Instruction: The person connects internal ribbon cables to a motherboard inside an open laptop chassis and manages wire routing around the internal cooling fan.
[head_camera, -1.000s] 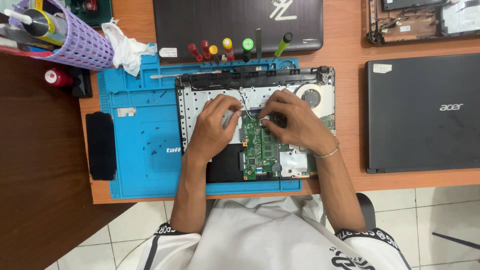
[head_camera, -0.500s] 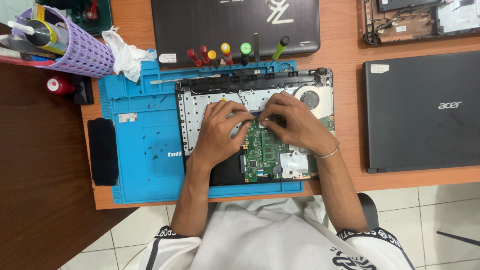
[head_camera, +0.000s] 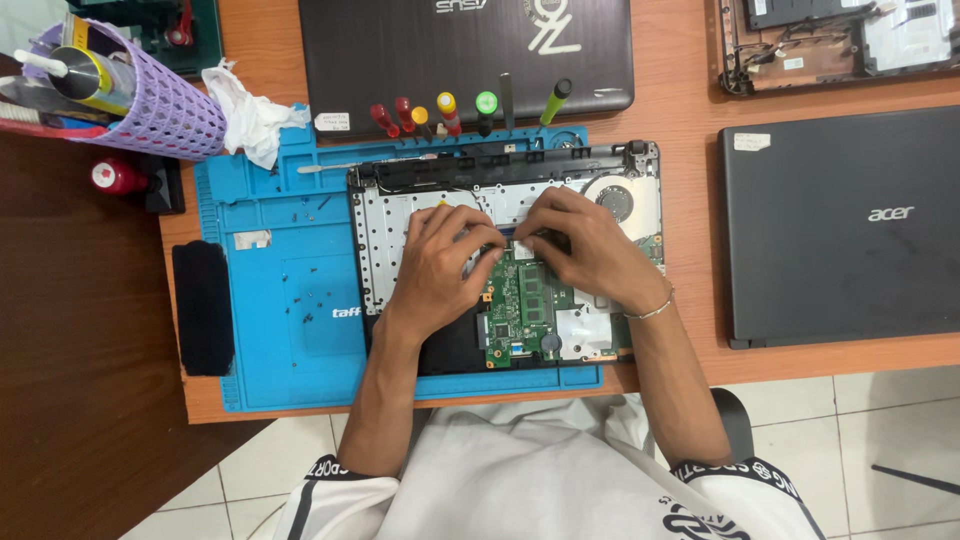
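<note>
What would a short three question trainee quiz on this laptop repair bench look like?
1. True or false: both hands rest on the opened laptop.
2. Which hand wears a bracelet?
3. Multiple choice: the opened laptop lies on A) a blue mat, B) a closed laptop, C) the floor.

Key
1. True: left hand and right hand meet above the green circuit board.
2. The right.
3. A.
</note>
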